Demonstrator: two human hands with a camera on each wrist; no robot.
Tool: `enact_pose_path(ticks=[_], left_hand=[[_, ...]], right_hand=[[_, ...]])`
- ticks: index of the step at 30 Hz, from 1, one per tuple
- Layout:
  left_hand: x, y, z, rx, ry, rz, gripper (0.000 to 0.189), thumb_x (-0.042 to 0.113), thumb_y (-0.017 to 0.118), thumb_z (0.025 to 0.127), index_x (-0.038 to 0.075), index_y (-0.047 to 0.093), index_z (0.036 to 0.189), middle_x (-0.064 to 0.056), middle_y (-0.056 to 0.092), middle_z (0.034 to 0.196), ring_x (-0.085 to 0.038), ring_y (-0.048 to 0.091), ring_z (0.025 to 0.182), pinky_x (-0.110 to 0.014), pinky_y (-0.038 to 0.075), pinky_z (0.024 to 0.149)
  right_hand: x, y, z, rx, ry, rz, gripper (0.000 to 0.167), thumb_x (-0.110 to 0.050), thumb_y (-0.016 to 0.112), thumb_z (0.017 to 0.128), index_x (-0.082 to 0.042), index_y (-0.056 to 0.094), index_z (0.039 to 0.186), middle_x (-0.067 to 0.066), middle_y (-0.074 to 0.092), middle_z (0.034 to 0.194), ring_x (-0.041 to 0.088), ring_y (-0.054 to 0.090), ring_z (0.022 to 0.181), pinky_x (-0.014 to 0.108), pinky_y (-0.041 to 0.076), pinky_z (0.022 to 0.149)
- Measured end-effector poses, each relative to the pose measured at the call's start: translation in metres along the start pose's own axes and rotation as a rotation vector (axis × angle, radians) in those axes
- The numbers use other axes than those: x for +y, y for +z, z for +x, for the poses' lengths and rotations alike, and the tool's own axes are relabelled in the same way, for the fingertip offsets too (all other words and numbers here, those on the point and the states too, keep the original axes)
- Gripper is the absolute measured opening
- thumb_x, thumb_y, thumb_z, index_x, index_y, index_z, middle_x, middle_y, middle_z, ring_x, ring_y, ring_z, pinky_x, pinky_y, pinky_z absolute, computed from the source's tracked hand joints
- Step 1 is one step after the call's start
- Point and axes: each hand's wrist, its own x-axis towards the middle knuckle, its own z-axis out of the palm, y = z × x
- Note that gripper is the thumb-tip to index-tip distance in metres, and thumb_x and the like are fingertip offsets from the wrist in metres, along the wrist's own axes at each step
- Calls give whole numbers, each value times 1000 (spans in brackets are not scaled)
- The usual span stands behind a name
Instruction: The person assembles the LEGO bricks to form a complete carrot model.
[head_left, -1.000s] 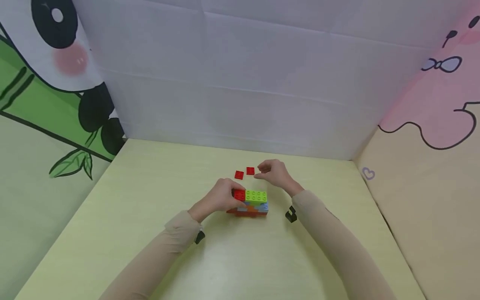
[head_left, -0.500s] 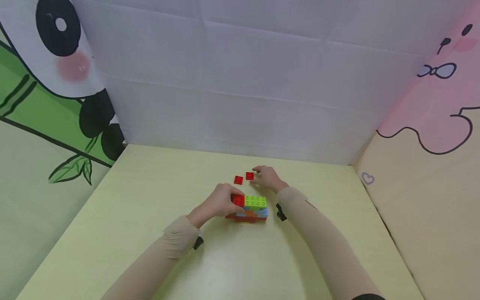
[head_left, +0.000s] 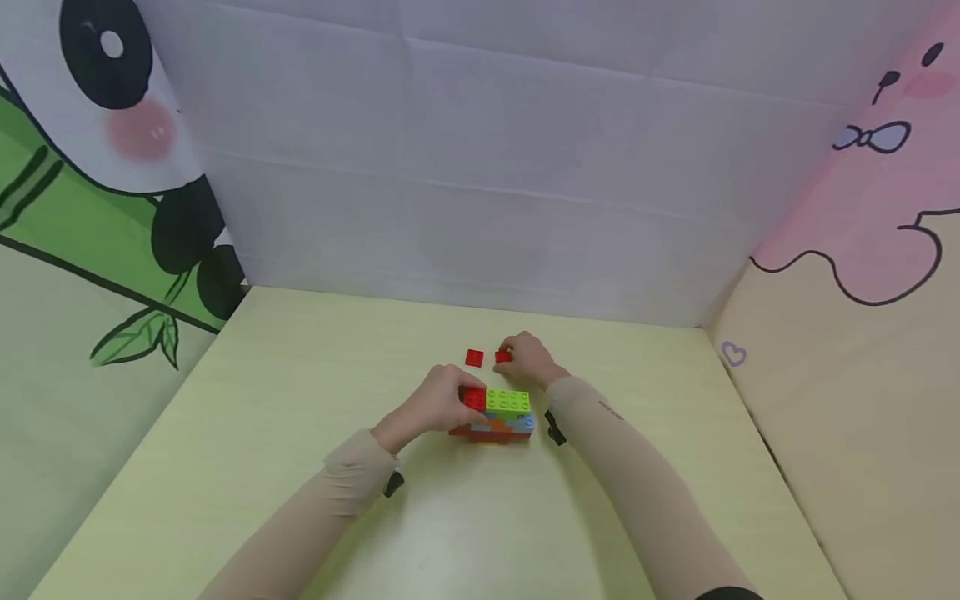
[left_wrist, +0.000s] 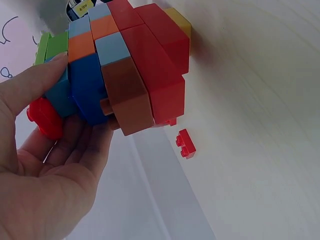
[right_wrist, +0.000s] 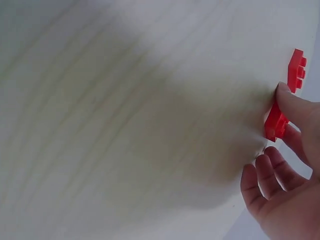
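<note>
My left hand (head_left: 438, 398) grips a multicoloured block of stacked toy bricks (head_left: 501, 427) by its left end, thumb on the near side. The stack has a lime green brick (head_left: 508, 401) and a red brick (head_left: 474, 398) on top; blue, orange, brown and dark red bricks (left_wrist: 152, 70) show lower down in the left wrist view. Behind the stack, my right hand (head_left: 528, 362) pinches a flat red brick (right_wrist: 276, 122) between thumb and index finger, with its other fingers loosely curled. A second flat red brick (head_left: 474, 357) lies just left of that one.
Everything rests on a pale wooden table (head_left: 360, 517). A white cloth wall (head_left: 465, 208) rises behind its back edge, and printed cartoon panels (head_left: 840, 350) stand along both sides.
My right hand has moved left onto the right-hand flat red brick and closed thumb and finger on it. My left hand keeps its hold on the stack.
</note>
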Motion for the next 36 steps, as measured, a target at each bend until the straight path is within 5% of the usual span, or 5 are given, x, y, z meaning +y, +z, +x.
enact_pose_path(ticks=[14,23,36], left_hand=[[0,1,1,3,3,-10,36,21,85,72,14,74,105,6,65,96,-17,55,91,-25,50,69],[1,0,4,-7,2,-10,36,20,86,72,13,74,104,5,65,94,-17,55,90,-25,50,66],[1,-1,1,10,46,-7,32,21,86,70,12,74,98,7,65,88,-16,55,83,-28,48,62]], right_hand=[[8,-20,-15,-42,96,142,37,-32,77,81,-10,66,109,2,61,100,20,54,92,35,46,82],[0,-42,-22,38,-36,202,39,-29,78,81,-8,70,112,2,67,104,18,60,94,32,49,80],[-14,-67,-56,39,-126,248,37,-28,79,80,-10,70,111,-4,67,97,13,60,80,27,50,68]])
